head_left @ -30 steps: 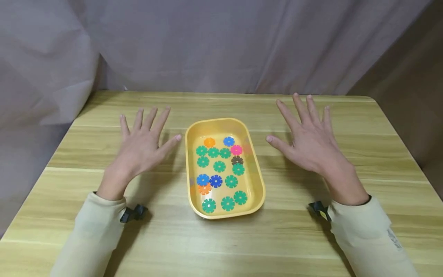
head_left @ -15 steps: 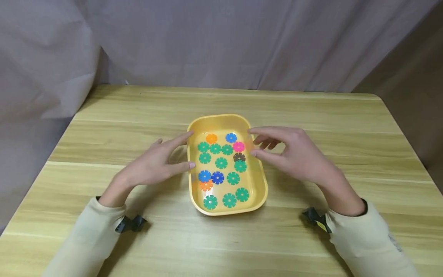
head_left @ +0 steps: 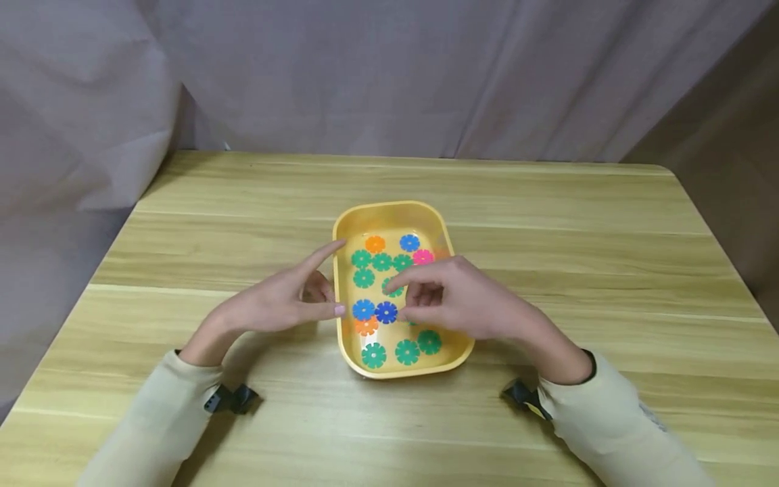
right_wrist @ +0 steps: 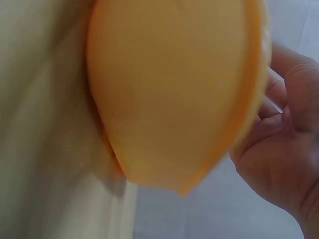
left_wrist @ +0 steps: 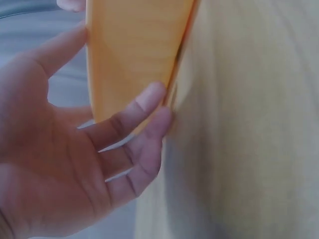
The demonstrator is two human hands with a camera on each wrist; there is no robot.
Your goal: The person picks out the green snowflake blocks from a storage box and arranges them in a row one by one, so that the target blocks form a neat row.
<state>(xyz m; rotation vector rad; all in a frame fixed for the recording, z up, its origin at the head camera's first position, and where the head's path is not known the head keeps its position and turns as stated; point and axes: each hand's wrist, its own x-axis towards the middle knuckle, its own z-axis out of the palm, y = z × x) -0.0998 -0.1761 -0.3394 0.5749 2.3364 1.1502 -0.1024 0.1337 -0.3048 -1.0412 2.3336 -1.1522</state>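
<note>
Yellow is the tray (head_left: 389, 215), which stands on the table (head_left: 213, 196). At its left side, the left hand (head_left: 268, 297) holds the wall: thumb and index finger lie wide apart at the rim, other fingers bend against the outside. I think this hold should be light but steady, so the tray cannot slide. Inside, the discs look thin, flat and notched: a light blue disc (head_left: 363, 309) overlaps an orange disc (head_left: 366, 328), then comes a dark blue disc (head_left: 386, 312), with green discs (head_left: 406, 352) around. Further right, the right hand (head_left: 475, 297) is over the tray, thumb and index finger somewhat apart, nothing visible between them. Pinching one disc by its edge seems best.
</note>
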